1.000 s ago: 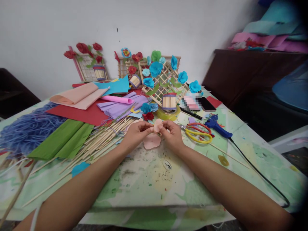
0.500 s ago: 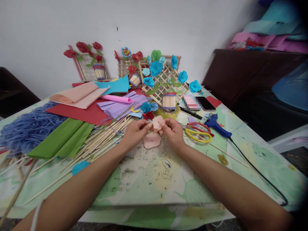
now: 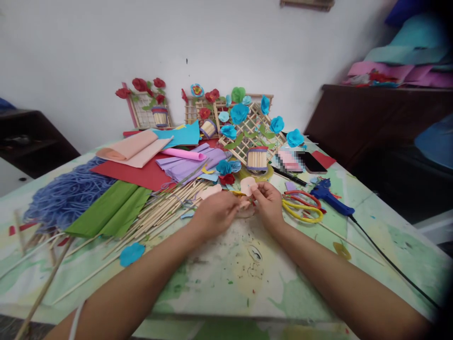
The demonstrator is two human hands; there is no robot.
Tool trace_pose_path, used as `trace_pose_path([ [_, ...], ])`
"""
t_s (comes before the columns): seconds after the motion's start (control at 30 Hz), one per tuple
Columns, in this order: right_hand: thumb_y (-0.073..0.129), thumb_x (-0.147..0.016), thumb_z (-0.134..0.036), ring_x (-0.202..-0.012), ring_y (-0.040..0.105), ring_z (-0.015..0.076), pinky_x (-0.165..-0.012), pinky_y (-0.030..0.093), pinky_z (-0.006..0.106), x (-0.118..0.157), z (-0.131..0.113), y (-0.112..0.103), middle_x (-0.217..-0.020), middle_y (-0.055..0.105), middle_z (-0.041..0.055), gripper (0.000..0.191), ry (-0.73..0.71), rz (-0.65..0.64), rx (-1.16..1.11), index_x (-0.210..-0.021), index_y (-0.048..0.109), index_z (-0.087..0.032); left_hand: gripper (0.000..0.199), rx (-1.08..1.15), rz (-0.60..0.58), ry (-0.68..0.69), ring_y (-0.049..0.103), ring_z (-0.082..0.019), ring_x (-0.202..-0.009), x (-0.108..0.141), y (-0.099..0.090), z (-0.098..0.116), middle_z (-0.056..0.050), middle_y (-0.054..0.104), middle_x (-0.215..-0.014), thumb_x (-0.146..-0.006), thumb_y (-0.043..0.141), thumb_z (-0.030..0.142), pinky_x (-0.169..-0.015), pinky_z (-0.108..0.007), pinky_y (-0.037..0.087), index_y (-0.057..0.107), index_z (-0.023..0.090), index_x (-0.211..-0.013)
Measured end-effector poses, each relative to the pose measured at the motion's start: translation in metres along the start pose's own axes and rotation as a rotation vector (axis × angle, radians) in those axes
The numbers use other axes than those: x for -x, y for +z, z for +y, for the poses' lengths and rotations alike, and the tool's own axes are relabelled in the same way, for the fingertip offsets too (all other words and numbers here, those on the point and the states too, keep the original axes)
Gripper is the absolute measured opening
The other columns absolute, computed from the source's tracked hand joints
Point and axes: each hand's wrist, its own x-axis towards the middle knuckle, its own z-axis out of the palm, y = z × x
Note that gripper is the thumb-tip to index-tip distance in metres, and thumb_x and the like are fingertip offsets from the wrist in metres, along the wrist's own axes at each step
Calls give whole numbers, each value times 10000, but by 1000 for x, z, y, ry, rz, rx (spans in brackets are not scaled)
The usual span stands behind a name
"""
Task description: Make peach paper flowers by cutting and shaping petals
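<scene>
My right hand (image 3: 269,204) pinches a pale pink paper flower cutout (image 3: 248,186) between thumb and fingers, holding it upright over the table. Close on its left, my left hand (image 3: 220,213) is palm down with fingers curled together, slightly blurred. Whatever its fingertips grip near the right hand is hidden. Another pale pink cutout (image 3: 209,191) shows just behind the left hand; whether it lies there or touches the hand I cannot tell. More pink paper is partly visible beneath the fingertips. Dark red and blue paper flowers (image 3: 223,167) lie just beyond.
Scissors with red and yellow handles (image 3: 302,211) and a blue glue gun (image 3: 331,197) with a black cord lie right. Wooden sticks (image 3: 166,210), green paper (image 3: 109,208) and blue yarn (image 3: 67,193) are left. Behind stand stick lattices (image 3: 247,132) with paper flowers.
My left hand has turned palm down and left the upright cutout, which stays in my right hand. A pink cutout now shows behind the left hand. The whole view has shifted slightly.
</scene>
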Motion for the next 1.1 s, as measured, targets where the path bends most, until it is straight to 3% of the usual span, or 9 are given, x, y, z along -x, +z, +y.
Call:
trace_pose_path([
  [0.13, 611, -750, -348, -527, 478, 101, -513, 391, 228, 0, 1, 0, -593, 532, -33, 184, 0, 10, -2, -726, 556, -174, 76, 748, 547, -512, 552, -132, -601, -14, -28, -36, -19, 624, -683, -709, 583, 219, -594, -264, 439, 616, 155, -732],
  [0.27, 608, -754, -359, -533, 484, 105, -521, 401, 235, 0, 3, 1, -609, 541, -28, 192, 17, 3, -2, -744, 559, -173, 65, 1221, 650, -814, 533, -103, -540, -20, -41, -70, -24, 605, -644, -655, 609, 113, -518, -221, 428, 601, 142, -712],
  [0.37, 606, -754, -356, -523, 476, 103, -519, 400, 235, 1, 5, 2, -605, 534, -33, 187, 28, -2, -9, -746, 560, -175, 108, 1108, 733, -792, 532, -95, -550, -17, -43, -86, -9, 612, -665, -650, 611, 121, -533, -212, 421, 611, 142, -755],
  [0.47, 612, -745, -370, -525, 478, 104, -519, 397, 231, 1, 6, 2, -597, 536, -32, 207, 23, -12, -15, -733, 559, -170, 198, 542, 906, -578, 575, -142, -681, -12, -49, -95, -40, 661, -808, -716, 599, 247, -632, -255, 442, 643, 144, -880],
  [0.53, 610, -746, -399, -514, 471, 106, -502, 387, 228, 1, 5, 3, -583, 538, -27, 242, 41, -22, -13, -722, 555, -165, 251, 85, 890, -464, 591, -204, -809, -8, -56, -99, -80, 676, -881, -782, 542, 314, -745, -329, 440, 655, 149, -934],
  [0.6, 615, -738, -432, -502, 464, 108, -490, 379, 229, 2, 3, 4, -569, 533, -27, 277, 60, -41, -26, -720, 548, -163, 252, -268, 748, -376, 571, -264, -929, -5, -60, -99, -115, 677, -934, -810, 500, 302, -858, -414, 395, 666, 149, -924],
  [0.7, 612, -721, -486, -499, 462, 118, -483, 358, 231, 6, 4, 7, -543, 517, -25, 334, 55, -63, -28, -705, 544, -159, 240, -458, 504, -294, 538, -308, -1028, -3, -55, -94, -121, 669, -1038, -794, 480, 202, -908, -478, 356, 675, 170, -930],
  [0.9, 563, -721, -561, -508, 397, 108, -489, 295, 225, 8, 20, 18, -532, 457, -30, 412, -66, -124, -23, -622, 518, -163, 286, -83, 455, -113, 552, -281, -1057, -9, -6, -60, -90, 665, -1072, -771, 548, 372, -949, -439, 392, 662, 260, -1009],
  [1.1, 537, -697, -634, -474, 390, 110, -476, 285, 223, 13, 22, 26, -496, 429, -36, 462, -129, -167, 27, -580, 499, -189, 387, 474, 248, -274, 628, -251, -878, -6, 30, -31, -77, 700, -921, -704, 577, 523, -781, -339, 493, 692, 223, -918],
])
